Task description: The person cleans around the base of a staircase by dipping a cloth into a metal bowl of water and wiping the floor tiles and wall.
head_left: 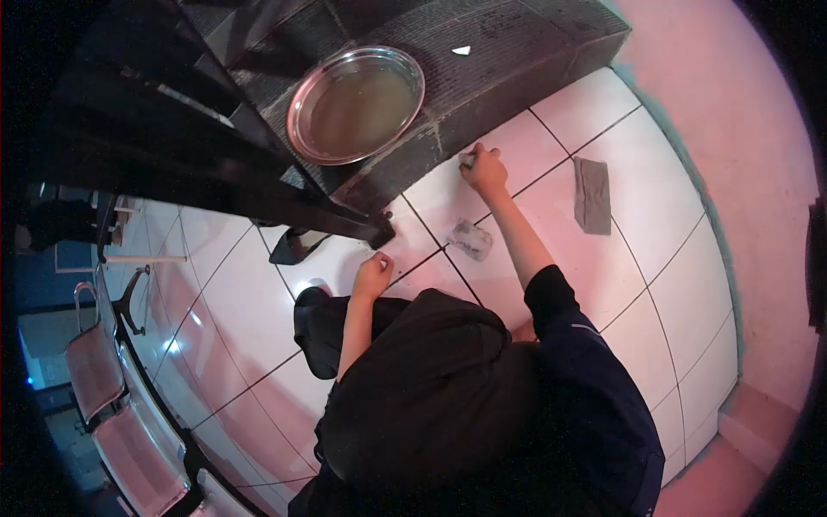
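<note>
My right hand point(484, 175) is closed around a small grey piece point(467, 160), down by the white floor tiles beside the dark step. What that piece is made of I cannot make out. My left hand point(373, 277) hovers over the floor near the foot of a black metal post point(376, 231), its fingers curled together; anything inside them is too small to name. Between the two hands lies a smudged grey-white block point(469, 239). To the right of my right arm, a folded grey cloth point(593, 196) rests flat on the tiles.
A round metal basin point(295, 129) of murky water stands on the dark ridged step point(517, 52), with a small white fragment point(462, 51) nearby. A black shoe-like item point(297, 247) lies by the post. Metal chairs point(142, 452) line the left; a pink wall point(732, 112) bounds the right.
</note>
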`<state>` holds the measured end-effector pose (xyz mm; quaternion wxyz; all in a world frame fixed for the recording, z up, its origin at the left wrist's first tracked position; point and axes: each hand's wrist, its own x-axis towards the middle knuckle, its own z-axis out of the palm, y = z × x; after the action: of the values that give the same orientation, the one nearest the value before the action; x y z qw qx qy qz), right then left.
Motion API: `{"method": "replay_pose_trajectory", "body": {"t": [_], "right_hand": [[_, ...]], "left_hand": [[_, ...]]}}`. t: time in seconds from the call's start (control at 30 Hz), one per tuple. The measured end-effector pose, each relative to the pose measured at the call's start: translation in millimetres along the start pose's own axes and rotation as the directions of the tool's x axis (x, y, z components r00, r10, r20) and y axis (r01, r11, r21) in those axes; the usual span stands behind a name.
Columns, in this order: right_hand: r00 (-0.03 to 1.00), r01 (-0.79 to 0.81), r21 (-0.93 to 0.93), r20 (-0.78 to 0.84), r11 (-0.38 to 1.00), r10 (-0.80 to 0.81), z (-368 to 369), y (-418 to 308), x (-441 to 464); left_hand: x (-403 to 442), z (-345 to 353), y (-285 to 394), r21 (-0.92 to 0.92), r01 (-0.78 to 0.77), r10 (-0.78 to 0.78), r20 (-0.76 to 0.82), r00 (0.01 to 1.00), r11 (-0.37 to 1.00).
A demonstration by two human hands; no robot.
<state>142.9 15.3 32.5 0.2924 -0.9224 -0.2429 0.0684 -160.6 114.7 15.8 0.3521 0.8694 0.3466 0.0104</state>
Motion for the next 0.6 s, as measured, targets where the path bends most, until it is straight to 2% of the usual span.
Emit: {"method": "replay_pose_trajectory", "body": {"t": [0.17, 0.23, 0.3, 0.43, 0.5, 0.6], "right_hand": [[0.997, 0.040, -0.026, 0.069, 0.999, -0.038, -4, 12, -10], [0.996, 0.031, -0.052, 0.088, 0.998, -0.026, -10, 12, -24], [0.989, 0.094, -0.041, 0.118, 0.995, -0.088, -19, 13, -44], [0.979, 0.105, -0.056, 0.181, 0.993, -0.093, -27, 20, -83], [0.967, 0.161, -0.065, 0.211, 0.985, -0.144, -31, 24, -102], [0.968, 0.170, -0.052, 0.198, 0.984, -0.156, -32, 26, -120]], "left_hand": [[-11, -7, 4, 0.003, -0.022, 0.022, -0.072, 0.997, 1.000], [-14, -11, 7, -0.009, -0.009, 0.009, -0.042, 0.999, 1.000], [-14, -9, 5, -0.005, -0.024, 0.023, -0.056, 0.998, 1.000], [-13, -7, 3, -0.011, -0.030, 0.029, -0.046, 0.999, 0.999], [-12, -7, 4, -0.012, -0.014, 0.014, -0.032, 0.999, 1.000], [-11, -7, 7, -0.009, 0.008, -0.008, -0.011, 1.000, 1.000]]}}
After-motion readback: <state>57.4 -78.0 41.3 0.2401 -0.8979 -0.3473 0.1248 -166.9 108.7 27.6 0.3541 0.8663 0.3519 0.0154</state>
